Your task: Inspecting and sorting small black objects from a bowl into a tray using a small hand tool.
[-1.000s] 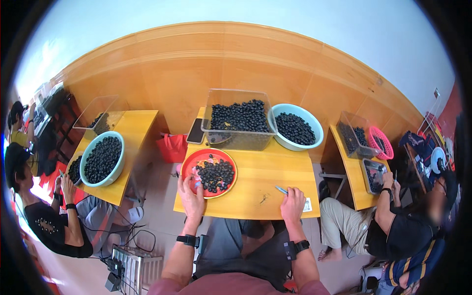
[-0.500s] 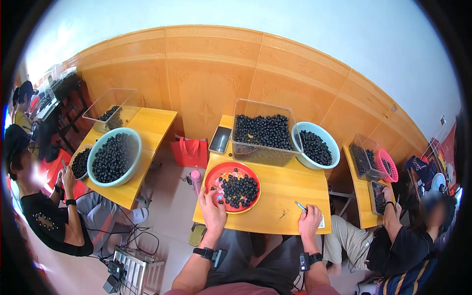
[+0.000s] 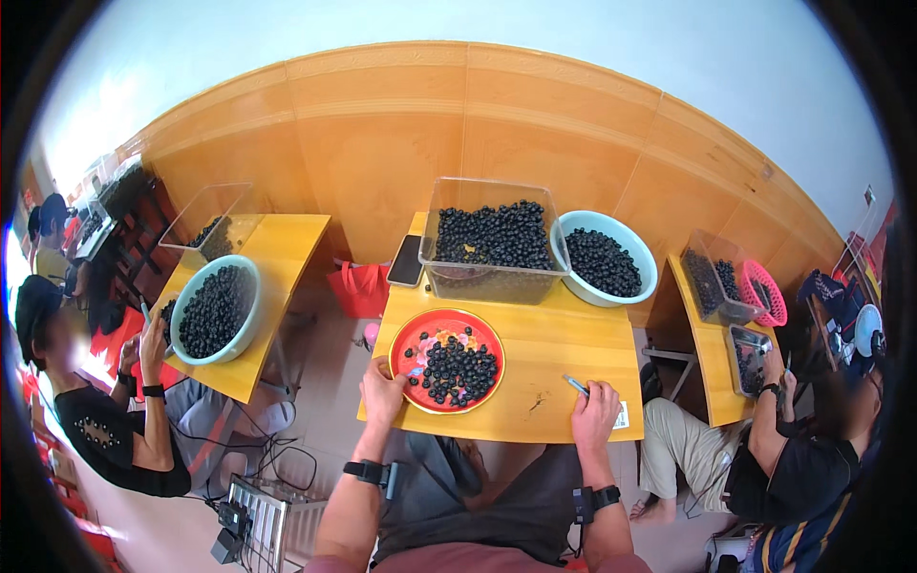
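- Left hand: at the left rim of the red plate, fingers bent. Fingertips too small to make out; cannot tell whether they pinch the rim, a fruit or nothing.
- Right hand: closed round a thin pen-like tool, which points up and left above the table. Its rear part is hidden in the hand.
- Dark round fruits: loose on the plate, mostly centre and right, covering much of the flower print.
- Plate: near the table's front left.
- Clear tub: behind the plate, heaped with like fruits; lower layers hard to see.
- Pale blue bowl: just right of the tub, also full; fruits hide its bottom.
- Phone: left of the tub, screen dark.
- White label: partly covered by the right hand.
- Pink object: on the floor, mostly cut off by the table edge; kind unclear.
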`<state>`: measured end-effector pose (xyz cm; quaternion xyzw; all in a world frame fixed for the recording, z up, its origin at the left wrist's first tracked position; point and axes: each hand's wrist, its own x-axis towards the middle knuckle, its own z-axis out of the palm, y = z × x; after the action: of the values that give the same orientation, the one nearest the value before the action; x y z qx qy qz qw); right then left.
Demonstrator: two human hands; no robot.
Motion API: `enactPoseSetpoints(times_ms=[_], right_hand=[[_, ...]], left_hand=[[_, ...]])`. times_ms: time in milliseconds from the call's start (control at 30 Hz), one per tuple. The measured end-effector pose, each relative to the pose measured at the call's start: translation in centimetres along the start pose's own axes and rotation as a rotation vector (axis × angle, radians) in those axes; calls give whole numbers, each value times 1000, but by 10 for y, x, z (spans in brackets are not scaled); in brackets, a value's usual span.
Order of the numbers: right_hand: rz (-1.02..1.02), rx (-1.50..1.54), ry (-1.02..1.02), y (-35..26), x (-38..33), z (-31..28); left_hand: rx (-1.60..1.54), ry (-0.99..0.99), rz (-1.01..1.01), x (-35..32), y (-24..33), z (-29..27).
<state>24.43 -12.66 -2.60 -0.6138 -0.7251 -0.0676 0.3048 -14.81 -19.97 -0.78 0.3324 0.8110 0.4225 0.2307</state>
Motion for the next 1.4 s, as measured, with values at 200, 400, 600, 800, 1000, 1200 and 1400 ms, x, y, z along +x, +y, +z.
enactPoseSetpoints(times_ms=[200, 400, 600, 800, 1000, 1200, 1400], right_hand=[[18, 9, 15, 2, -2, -6], [32, 22, 59, -6, 5, -4], [53, 69, 77, -4, 1, -5], [58, 76, 67, -2, 3, -10], [60, 115, 38, -2, 3, -11], [65, 88, 32, -4, 5, -15], [69, 93, -8, -3, 6, -19]], left_hand=[[-43, -59, 28, -15, 27, -9], [-667, -542, -260, -26, 45, -3], [-806, -669, -147, -44, 116, -17], [-709, -623, 170, -3, 257, 7], [-500, -589, 400, 55, 353, 104], [-24, -149, 552, 114, 361, 202], [281, 32, 883, 99, 368, 236]])
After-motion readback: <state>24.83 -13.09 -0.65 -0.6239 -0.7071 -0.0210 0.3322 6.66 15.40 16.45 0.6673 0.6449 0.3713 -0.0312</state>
